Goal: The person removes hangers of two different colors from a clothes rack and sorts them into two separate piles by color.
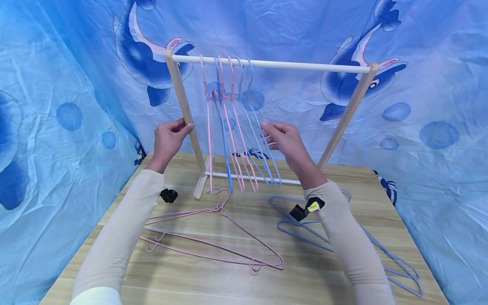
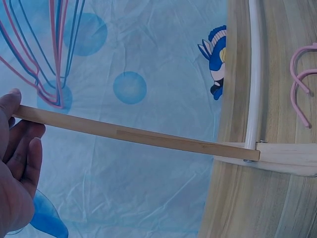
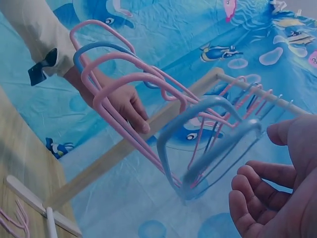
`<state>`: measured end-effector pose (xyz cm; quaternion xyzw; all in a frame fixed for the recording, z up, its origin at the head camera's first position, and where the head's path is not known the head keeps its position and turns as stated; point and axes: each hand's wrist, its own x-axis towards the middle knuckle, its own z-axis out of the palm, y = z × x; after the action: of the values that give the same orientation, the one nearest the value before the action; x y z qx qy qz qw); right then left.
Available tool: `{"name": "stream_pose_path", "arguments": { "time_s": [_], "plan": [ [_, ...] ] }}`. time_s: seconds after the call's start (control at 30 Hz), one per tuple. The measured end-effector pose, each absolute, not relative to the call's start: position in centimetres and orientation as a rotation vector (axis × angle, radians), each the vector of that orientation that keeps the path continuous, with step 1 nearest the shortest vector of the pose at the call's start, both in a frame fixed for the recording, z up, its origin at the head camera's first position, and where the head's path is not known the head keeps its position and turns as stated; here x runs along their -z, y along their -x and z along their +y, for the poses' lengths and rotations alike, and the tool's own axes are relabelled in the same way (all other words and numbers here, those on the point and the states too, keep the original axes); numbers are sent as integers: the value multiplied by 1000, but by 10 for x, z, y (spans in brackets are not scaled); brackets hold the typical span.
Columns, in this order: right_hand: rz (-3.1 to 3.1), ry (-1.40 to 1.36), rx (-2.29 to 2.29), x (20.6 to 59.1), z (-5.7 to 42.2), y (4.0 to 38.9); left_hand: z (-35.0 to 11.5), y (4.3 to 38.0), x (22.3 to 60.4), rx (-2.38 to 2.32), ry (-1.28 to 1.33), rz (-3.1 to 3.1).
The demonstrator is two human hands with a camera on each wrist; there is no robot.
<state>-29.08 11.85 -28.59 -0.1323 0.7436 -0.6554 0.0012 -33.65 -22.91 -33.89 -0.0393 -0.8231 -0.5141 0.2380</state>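
Several thin hangers, pink and blue, hang by their hooks from the white rod [image 1: 305,65] of a small wooden rack. They are gathered toward its left half. My left hand [image 1: 169,140] pinches the rack's left wooden post [image 2: 124,133] between thumb and fingers, about halfway up. On the right side, my right hand [image 1: 285,140] is held beside the outermost blue hanger [image 3: 250,126]. Its fingers are loosely bent, and a gap shows between them and that hanger in the right wrist view. Pink hangers [image 3: 126,79] hang further left, nearer the left hand.
On the wood-grain table lie pink hangers [image 1: 218,209] in front of the rack and blue hangers [image 1: 305,239] at the right, partly under my right forearm. A white lower bar [image 2: 254,74] joins the rack's feet. Blue dolphin-print cloth [image 1: 438,93] surrounds the table.
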Motion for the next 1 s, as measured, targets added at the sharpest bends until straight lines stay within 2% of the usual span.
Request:
{"name": "stream_pose_path", "arguments": {
  "time_s": [0.37, 1.0],
  "plan": [
    [2359, 460, 2068, 281, 99, 292, -229, 335, 339, 1420, 125, -2242],
    [2529, 512, 2115, 273, 109, 294, -228, 334, 337, 1428, 111, -2251]
  ]
}}
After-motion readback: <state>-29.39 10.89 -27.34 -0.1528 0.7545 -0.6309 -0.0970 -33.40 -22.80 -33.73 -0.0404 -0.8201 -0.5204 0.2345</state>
